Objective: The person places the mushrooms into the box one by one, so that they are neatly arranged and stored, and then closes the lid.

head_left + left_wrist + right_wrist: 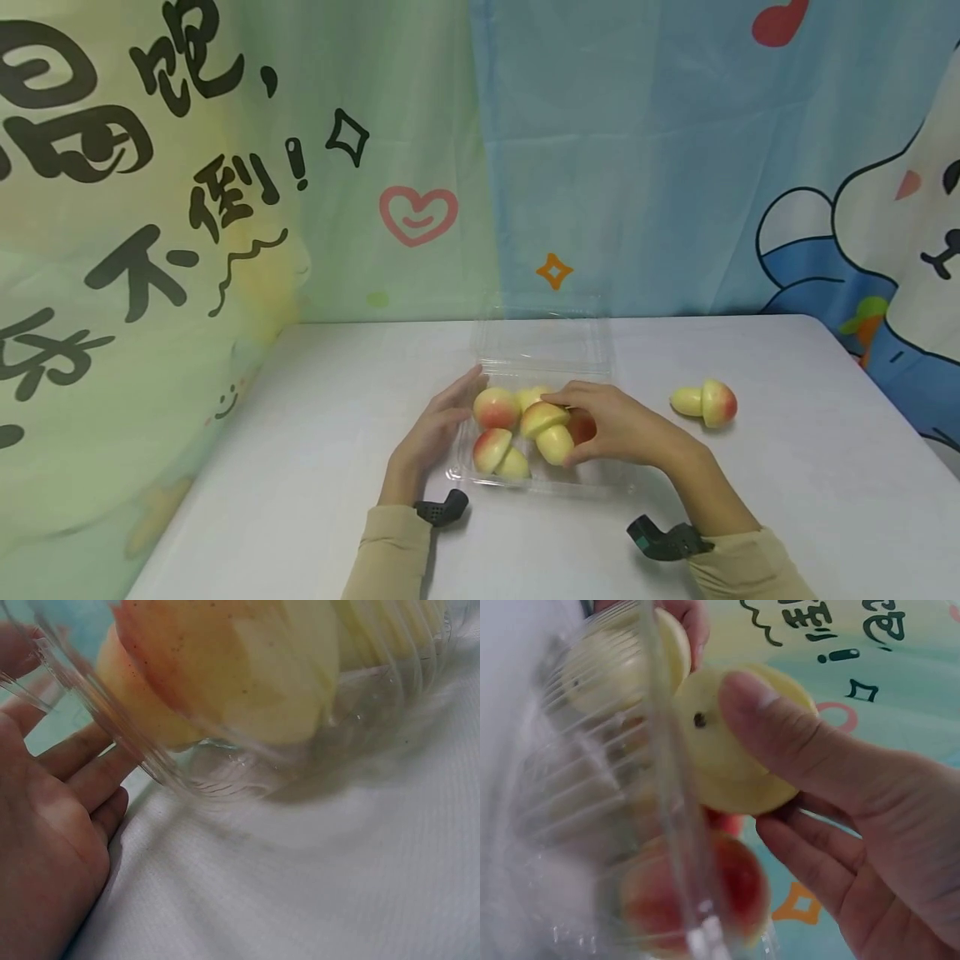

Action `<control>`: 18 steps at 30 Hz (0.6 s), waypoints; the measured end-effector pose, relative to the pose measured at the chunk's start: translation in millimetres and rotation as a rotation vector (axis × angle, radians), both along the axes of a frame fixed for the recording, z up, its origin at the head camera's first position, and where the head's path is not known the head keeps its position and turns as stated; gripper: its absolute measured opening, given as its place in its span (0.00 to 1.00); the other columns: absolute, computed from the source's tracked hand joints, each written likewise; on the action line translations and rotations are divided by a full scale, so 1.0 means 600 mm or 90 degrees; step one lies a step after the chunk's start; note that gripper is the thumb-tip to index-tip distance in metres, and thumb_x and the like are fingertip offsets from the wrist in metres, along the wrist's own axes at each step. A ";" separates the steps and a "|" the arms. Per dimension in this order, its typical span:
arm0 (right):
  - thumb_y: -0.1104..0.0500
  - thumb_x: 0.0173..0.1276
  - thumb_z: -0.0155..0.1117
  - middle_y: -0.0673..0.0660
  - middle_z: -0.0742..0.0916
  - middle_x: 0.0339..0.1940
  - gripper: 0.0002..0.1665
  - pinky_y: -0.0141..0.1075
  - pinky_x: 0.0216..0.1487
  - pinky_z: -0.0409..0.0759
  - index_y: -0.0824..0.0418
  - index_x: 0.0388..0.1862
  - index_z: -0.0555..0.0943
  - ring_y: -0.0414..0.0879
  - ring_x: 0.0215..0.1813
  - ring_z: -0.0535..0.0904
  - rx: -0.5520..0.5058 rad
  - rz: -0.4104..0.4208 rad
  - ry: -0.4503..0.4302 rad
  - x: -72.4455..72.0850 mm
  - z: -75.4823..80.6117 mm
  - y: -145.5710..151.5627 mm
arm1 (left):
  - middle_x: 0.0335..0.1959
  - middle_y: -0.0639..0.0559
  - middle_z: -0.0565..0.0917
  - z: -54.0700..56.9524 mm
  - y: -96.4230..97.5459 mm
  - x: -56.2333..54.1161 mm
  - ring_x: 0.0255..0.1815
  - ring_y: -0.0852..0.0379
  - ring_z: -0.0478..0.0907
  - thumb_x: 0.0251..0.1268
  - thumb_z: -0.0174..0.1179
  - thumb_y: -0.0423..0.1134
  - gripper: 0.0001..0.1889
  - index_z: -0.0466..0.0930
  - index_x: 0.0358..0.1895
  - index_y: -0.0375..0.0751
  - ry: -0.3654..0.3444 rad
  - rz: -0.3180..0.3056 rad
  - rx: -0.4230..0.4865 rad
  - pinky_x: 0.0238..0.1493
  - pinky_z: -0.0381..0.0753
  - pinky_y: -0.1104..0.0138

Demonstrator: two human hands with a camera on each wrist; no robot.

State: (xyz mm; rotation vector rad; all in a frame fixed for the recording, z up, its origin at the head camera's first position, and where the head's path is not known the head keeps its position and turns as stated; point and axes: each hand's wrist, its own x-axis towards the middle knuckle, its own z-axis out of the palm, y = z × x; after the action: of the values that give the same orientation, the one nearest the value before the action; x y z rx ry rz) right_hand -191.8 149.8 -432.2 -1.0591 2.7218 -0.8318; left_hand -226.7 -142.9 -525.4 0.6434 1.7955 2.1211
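Note:
A clear plastic clamshell box [480,481] stands on the table with its lid [546,342] raised at the back. My right hand [618,423] pinches a yellow toy mushroom [555,444] with a reddish-yellow cap over the box. In the right wrist view, the thumb [780,727] presses the mushroom's pale stem side. Several more toy mushrooms lie in the box, among them one with a round red-yellow cap [496,408] and one tilted at the front left [491,451]. My left hand [438,429] rests against the box's left side, fingers extended along the clear wall in the left wrist view.
Another toy mushroom [705,402] lies on its side on the white table [322,467], to the right of the box. Behind the table hangs a printed curtain [637,167]. Each wrist carries a black strapped device.

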 end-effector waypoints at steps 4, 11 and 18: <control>0.49 0.46 0.78 0.44 0.81 0.53 0.41 0.41 0.57 0.76 0.52 0.62 0.76 0.40 0.54 0.75 -0.007 0.007 -0.018 -0.004 -0.008 0.001 | 0.74 0.37 0.56 -0.001 0.001 -0.001 0.77 0.46 0.48 0.60 0.43 0.25 0.35 0.51 0.75 0.40 0.001 0.002 -0.004 0.77 0.37 0.54; 0.51 0.42 0.80 0.44 0.81 0.51 0.39 0.39 0.53 0.77 0.51 0.56 0.76 0.39 0.51 0.75 -0.031 0.025 -0.037 -0.005 -0.019 -0.004 | 0.74 0.37 0.57 -0.002 0.002 -0.003 0.78 0.46 0.47 0.61 0.43 0.25 0.35 0.52 0.75 0.41 0.001 -0.002 -0.001 0.77 0.36 0.54; 0.49 0.40 0.81 0.39 0.78 0.52 0.40 0.36 0.56 0.76 0.46 0.55 0.76 0.37 0.55 0.73 -0.033 0.040 -0.029 -0.004 -0.024 -0.010 | 0.75 0.39 0.57 -0.002 0.000 -0.003 0.78 0.49 0.47 0.61 0.43 0.26 0.35 0.50 0.75 0.40 0.001 0.000 -0.007 0.78 0.38 0.56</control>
State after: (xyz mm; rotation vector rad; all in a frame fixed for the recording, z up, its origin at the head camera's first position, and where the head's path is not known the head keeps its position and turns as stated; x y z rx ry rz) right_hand -194.5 143.9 -446.6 -1.1158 2.6281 -0.9100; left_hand -228.3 -142.9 -526.4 0.6413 1.8074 2.1095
